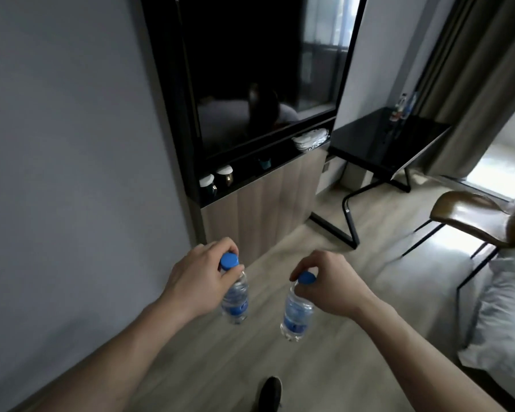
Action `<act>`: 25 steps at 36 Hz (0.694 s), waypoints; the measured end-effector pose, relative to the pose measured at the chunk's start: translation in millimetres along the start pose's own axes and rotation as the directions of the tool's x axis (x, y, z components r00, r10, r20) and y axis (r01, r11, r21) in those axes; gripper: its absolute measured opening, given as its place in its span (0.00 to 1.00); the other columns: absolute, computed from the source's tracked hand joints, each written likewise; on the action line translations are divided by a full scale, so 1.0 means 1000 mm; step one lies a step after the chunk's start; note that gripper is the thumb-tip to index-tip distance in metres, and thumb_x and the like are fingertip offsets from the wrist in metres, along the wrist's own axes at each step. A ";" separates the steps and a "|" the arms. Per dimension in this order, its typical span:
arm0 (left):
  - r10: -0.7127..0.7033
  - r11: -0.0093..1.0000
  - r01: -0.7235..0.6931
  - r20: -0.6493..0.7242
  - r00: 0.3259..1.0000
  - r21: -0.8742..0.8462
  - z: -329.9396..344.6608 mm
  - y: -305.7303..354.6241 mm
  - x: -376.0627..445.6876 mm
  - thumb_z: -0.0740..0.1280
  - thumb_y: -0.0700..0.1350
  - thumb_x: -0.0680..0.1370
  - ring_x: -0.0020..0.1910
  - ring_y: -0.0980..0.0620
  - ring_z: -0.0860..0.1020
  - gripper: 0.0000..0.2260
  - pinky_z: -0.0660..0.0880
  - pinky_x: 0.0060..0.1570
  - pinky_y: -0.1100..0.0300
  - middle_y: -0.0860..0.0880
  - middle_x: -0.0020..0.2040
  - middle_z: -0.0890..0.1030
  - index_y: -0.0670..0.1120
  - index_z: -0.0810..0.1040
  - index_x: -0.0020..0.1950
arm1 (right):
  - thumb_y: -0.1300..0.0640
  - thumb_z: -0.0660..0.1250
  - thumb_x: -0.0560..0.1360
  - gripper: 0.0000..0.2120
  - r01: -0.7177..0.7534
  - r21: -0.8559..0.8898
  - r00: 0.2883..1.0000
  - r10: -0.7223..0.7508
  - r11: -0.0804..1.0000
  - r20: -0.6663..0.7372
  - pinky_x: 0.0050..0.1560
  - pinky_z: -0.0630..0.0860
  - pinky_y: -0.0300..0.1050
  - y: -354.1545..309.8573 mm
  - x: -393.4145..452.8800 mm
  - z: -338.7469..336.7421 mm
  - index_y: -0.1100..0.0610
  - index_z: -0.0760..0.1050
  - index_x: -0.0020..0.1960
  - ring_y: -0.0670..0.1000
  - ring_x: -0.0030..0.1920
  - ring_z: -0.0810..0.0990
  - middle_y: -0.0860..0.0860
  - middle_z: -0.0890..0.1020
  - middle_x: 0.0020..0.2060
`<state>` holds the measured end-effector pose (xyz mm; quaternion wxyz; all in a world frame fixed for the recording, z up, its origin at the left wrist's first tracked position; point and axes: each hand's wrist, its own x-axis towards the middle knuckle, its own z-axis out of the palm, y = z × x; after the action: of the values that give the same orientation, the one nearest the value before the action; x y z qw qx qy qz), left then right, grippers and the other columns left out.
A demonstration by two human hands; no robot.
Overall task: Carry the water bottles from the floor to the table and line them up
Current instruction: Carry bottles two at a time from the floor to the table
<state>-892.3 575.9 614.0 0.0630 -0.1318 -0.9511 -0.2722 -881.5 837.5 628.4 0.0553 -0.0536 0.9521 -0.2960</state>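
Observation:
My left hand (198, 275) grips a clear water bottle (235, 298) by its neck, just under the blue cap, and the bottle hangs above the floor. My right hand (324, 282) holds a second blue-capped water bottle (295, 315) the same way. Both bottles carry blue labels and hang roughly upright. A black table (378, 138) stands farther off at the upper right, with a few small bottles (402, 107) at its back corner by the curtain.
A wooden cabinet (259, 215) with a dark TV screen (265, 75) above it stands along the left wall; cups sit on its shelf. A brown chair (470, 218) stands at right beside a bed with white bedding (500, 316). Pale wood floor (220, 367) runs ahead; my shoe shows at the bottom.

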 end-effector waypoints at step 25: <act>0.185 0.983 -0.181 0.156 0.970 -0.038 0.113 0.079 0.346 0.67 0.61 0.75 0.41 0.57 0.77 0.11 0.77 0.40 0.54 0.60 0.44 0.78 0.58 0.70 0.49 | 0.55 0.73 0.69 0.08 -0.129 -0.005 0.983 0.127 0.992 -0.132 0.42 0.74 0.32 0.167 0.230 -0.162 0.43 0.83 0.44 0.42 0.44 0.78 0.40 0.80 0.44</act>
<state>-1206.6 775.8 625.0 0.0104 -0.2408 -0.9336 -0.2652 -1142.8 1033.2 648.7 0.0110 0.0269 0.9571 -0.2884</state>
